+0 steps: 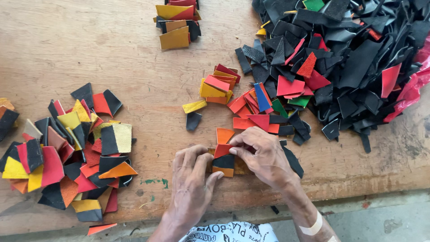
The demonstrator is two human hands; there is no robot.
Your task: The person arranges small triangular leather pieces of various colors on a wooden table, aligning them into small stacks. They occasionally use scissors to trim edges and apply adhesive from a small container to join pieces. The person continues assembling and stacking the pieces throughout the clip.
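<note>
Both hands meet at the front middle of a worn wooden table (pixel 134 54). My right hand (pixel 264 157) pinches a small stack of leather scraps (pixel 223 160), red, black and orange layers showing. My left hand (pixel 192 179) rests flat beside that stack, its thumb and fingertips touching the stack's left and lower edge. An orange scrap (pixel 224 134) lies just beyond the stack.
A big heap of mostly black scraps (pixel 349 58) fills the far right. Sorted coloured pieces (pixel 67 157) spread at the left. Small stacks of red, orange and yellow (pixel 219 85) sit in the middle, another stack (pixel 177 22) at the far edge. A pale floor (pixel 380 219) shows below the table edge.
</note>
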